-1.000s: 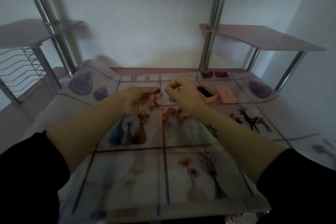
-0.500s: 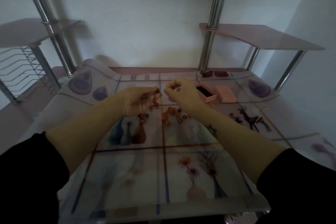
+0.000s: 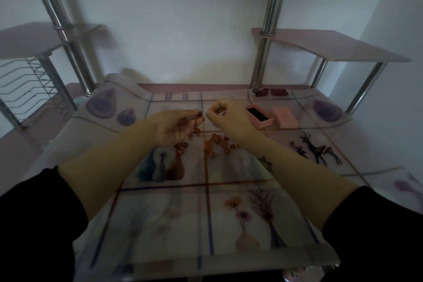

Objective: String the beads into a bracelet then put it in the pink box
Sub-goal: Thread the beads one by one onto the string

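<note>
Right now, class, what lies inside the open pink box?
Only a dark lining shows inside the box; nothing lies on it. Its lid sits beside it. What is under the lining is hidden.

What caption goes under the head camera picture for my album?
The left hand pinches an orange bead near the right hand, above loose beads; the open pink box and its lid wait nearby.

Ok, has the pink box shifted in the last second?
No. The pink box sits where it was, beside its lid and just below the foot of the right metal post.
</note>
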Available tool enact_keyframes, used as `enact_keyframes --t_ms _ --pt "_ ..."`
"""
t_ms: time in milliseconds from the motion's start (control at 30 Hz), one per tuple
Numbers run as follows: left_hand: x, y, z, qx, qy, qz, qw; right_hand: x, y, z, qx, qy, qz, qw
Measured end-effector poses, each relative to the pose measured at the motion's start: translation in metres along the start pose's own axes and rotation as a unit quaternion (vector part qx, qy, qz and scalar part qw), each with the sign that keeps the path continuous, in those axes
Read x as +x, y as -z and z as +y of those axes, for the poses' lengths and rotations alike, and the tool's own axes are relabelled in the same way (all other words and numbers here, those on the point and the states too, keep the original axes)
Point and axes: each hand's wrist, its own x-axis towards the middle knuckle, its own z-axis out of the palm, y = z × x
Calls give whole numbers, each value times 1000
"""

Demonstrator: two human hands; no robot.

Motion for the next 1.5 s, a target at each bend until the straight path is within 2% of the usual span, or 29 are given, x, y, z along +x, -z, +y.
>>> enact_keyframes --t_ms 267,400,533,700,833,967,1300,1400,1500 --pt "-1 -3 -3 3 -1 -12 1000 0 -1 -2 -11 -4 -4 1000" --pt "-3 -3 -2 1 -3 -15 1000 -1 1 -3 25 -19 -13 999" --pt "-4 -4 1 7 -5 -15 1000 1 3 -3 54 -20 -32 998" --pt "-6 -7 3 41 -2 -8 999 4 4 -4 37 -13 -75 996" --pt "-8 -10 11 76 -60 20 995 9 10 -5 10 -13 -78 997" --pt "-13 -13 23 7 -135 8 991 13 14 1 -25 -26 -93 995" --pt "-18 -21 41 -37 -193 -17 980 20 18 15 -87 -43 -123 988" --pt "-17 -22 42 -13 -199 -21 980 22 19 13 -61 -71 -114 989" --pt "-16 -24 39 24 -202 -21 979 23 17 0 56 -102 -102 988"
